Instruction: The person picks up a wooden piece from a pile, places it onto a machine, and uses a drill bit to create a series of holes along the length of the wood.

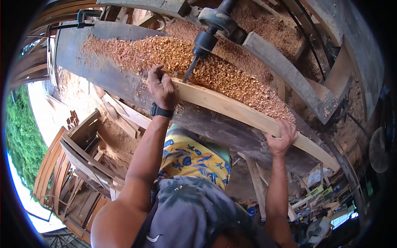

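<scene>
A long pale wooden beam (231, 105) lies across a dark work table (124, 89). My left hand (164, 87), with a black watch on its wrist, grips the beam's left end, fingers curled over the top. Further along, my right hand (282, 138) is closed around the beam, its thumb on the near side. Between the hands, close to the left one, a drill bit (190, 69) meets the beam's upper face, where slots or holes partly show. The bit hangs from a dark chuck (205, 43).
Wood shavings (165, 53) are heaped behind the beam. A grey machine arm (285, 74) spans the far side, and a clamp (80, 20) sits at the table's far left. Curved wooden pieces (51, 169) are stacked at left. Tools and scraps (322, 202) clutter the lower right.
</scene>
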A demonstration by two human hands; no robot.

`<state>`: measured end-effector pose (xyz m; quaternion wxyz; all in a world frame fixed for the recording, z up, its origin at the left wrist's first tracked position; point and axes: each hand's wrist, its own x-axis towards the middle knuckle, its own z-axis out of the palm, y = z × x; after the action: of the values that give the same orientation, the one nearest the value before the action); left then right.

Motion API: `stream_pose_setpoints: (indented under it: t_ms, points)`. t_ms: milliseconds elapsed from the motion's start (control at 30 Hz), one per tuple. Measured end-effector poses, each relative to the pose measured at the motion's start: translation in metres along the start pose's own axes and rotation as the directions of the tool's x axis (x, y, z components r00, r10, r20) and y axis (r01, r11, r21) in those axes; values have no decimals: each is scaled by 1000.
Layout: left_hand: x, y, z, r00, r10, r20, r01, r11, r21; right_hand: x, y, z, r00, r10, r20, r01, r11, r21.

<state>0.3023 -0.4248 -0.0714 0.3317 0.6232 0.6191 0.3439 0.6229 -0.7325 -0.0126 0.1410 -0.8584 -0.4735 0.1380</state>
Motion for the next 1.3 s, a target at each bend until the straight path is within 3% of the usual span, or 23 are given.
stream_pose_setpoints:
  t_ms: [100, 133, 167, 300, 333, 467, 667, 733, 1300]
  points:
    - [15, -3, 11, 995, 88, 47, -89, 996, 25, -7, -5, 7, 999, 46, -21, -46, 999, -1]
    - [13, -4, 9, 995, -17, 94, 25, 996, -89, -11, -6, 9, 997, 69, -21, -69, 998, 2]
    - [9, -2, 7, 995, -21, 100, 30, 996, -86, -17, -7, 8, 995, 99, -16, -99, 995, 5]
    - [-3, -1, -3, 997, -11, 74, 15, 999, -47, -3, -3, 4, 999, 45, -21, -45, 999, -13]
    - [-8, -2, -5, 997, 67, 39, -70, 996, 62, 4, -1, 1, 1000, 22, -3, -22, 999, -28]
    - [-12, 2, -6, 999, -12, 45, 11, 1000, 21, 7, 3, 0, 1000, -28, -3, 28, 1000, -10]
    - [6, 11, 11, 997, -17, 79, 13, 999, 51, -24, -5, 8, 995, 102, -16, -103, 995, -15]
    - [5, 12, 8, 994, 37, 103, -47, 994, 94, -24, -6, 8, 996, 91, -19, -91, 996, -25]
    - [4, 18, 12, 992, 66, 112, -89, 971, 222, -26, -1, 6, 996, 85, -30, -86, 996, -6]
